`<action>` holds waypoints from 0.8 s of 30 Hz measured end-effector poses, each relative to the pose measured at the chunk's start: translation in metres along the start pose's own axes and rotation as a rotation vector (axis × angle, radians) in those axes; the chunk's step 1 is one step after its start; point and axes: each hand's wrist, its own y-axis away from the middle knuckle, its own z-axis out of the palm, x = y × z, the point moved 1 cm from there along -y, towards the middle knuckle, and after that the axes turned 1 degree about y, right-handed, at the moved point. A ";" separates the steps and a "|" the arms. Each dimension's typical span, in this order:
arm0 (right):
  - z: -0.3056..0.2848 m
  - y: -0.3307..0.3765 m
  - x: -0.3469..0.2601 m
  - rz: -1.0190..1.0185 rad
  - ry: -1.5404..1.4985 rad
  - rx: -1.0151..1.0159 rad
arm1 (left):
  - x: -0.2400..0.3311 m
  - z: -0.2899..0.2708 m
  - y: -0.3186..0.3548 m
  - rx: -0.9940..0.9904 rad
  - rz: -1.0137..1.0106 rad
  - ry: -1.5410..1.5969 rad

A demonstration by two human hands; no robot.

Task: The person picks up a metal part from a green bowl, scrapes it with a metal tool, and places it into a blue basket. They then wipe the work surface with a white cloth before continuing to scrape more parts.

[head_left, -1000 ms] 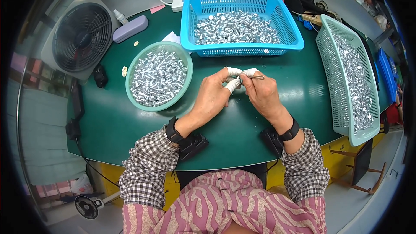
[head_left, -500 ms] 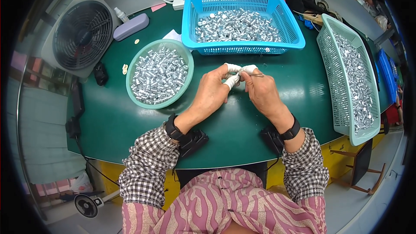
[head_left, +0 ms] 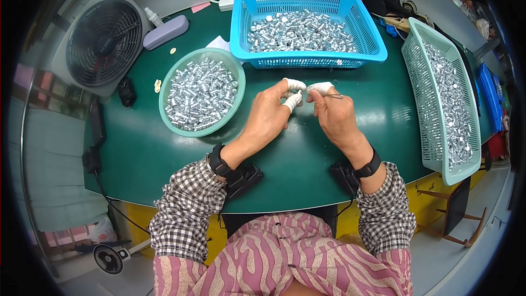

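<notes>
My left hand (head_left: 267, 111), with white finger cots on its thumb and finger, pinches a small silvery metal part (head_left: 299, 93) that is mostly hidden by the fingertips. Just to its right, my right hand (head_left: 335, 114) is closed on a thin metal tool (head_left: 333, 96), tweezer-like, whose end sticks out to the right. White covering shows on a right finger too. The two hands are a small gap apart, above the green table (head_left: 285, 170). Left of them stands a round pale green basket (head_left: 166, 114) full of small silvery metal cylinders (head_left: 200, 96).
Behind my hands a blue basket (head_left: 307, 62) holds more metal parts. A long pale green basket (head_left: 433, 131) of parts stands at the right edge. A box fan (head_left: 104, 44), a lilac case (head_left: 166, 33) and a small bottle (head_left: 153, 17) are at the far left.
My right hand has moved slightly right, taking the thin tool away from the left fingertips. My left hand has stayed nearly in place, still pinching.
</notes>
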 end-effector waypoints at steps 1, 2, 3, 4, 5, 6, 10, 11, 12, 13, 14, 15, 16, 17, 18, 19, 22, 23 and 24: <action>0.001 0.000 0.002 -0.001 -0.001 0.000 | -0.001 0.001 0.000 0.001 0.000 0.000; 0.004 0.001 0.005 0.021 0.022 -0.036 | -0.002 0.002 0.000 -0.001 0.024 -0.023; 0.006 0.001 0.008 0.044 0.045 -0.071 | -0.002 0.003 0.000 -0.005 0.048 -0.045; 0.007 0.001 0.010 0.068 0.070 -0.106 | -0.001 0.004 0.000 -0.009 0.073 -0.067; 0.007 0.002 0.010 0.068 0.070 -0.105 | 0.000 0.004 0.000 -0.011 0.073 -0.068; 0.005 0.003 0.010 0.022 0.062 -0.054 | 0.000 0.003 -0.001 -0.022 0.047 -0.050; -0.006 0.000 -0.003 -0.019 -0.008 0.073 | -0.002 -0.005 -0.005 -0.035 -0.013 0.018; -0.011 -0.001 -0.008 0.040 -0.057 0.100 | -0.005 -0.008 -0.007 -0.033 -0.020 0.055; -0.013 -0.002 -0.009 0.099 -0.105 0.126 | -0.007 -0.011 -0.009 -0.032 -0.026 0.093; -0.014 -0.002 -0.009 0.100 -0.104 0.129 | -0.005 -0.012 -0.009 -0.035 -0.025 0.091; -0.014 -0.002 -0.008 0.107 -0.113 0.131 | -0.003 -0.013 -0.009 -0.073 -0.079 0.186; -0.015 -0.003 -0.007 0.114 -0.122 0.134 | 0.000 -0.013 -0.009 -0.110 -0.134 0.281; -0.015 -0.002 -0.007 0.121 -0.131 0.135 | 0.001 -0.014 -0.009 -0.147 -0.190 0.375; -0.016 -0.002 -0.006 0.122 -0.130 0.138 | -0.001 -0.015 -0.011 -0.150 -0.190 0.373; -0.016 -0.002 -0.007 0.119 -0.134 0.128 | -0.004 -0.017 -0.013 -0.161 -0.241 0.464; -0.015 -0.002 -0.007 0.116 -0.138 0.117 | -0.005 -0.019 -0.014 -0.172 -0.292 0.555; -0.014 -0.001 -0.008 0.106 -0.132 0.099 | -0.010 -0.019 -0.016 -0.169 -0.346 0.679; -0.013 -0.001 -0.008 0.099 -0.121 0.090 | -0.011 -0.019 -0.016 -0.156 -0.349 0.714; -0.012 -0.001 -0.008 0.092 -0.111 0.081 | -0.011 -0.019 -0.016 -0.143 -0.352 0.748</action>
